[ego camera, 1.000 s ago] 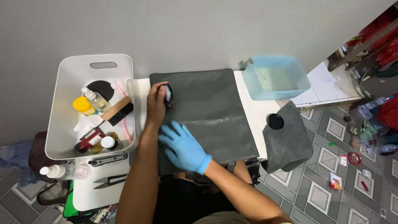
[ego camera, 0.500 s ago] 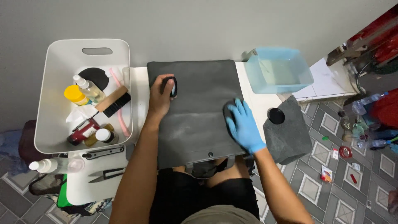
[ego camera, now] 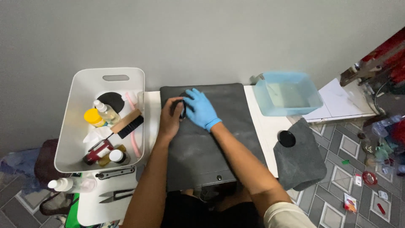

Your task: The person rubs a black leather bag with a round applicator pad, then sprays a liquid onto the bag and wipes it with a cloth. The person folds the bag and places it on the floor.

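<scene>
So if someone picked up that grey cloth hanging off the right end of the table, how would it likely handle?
The grey cloth would probably go floppy: it already droops over the white table edge in soft folds. It looks light and unlikely to slip, given its matte, napped surface. The round black lid resting on it would likely slide or roll off once the cloth is lifted.

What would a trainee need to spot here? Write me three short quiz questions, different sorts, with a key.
1. True or false: the right hand wears a blue glove.
2. Where does the round black lid lie? A) in the white bin B) on the grey cloth C) in the blue tub
3. Fill in: both hands meet near the far edge of the dark ___ bag.

Key: 1 true. 2 B; the grey cloth hangs over the table's right edge. 3 leather; the bare left hand is there too.
</scene>
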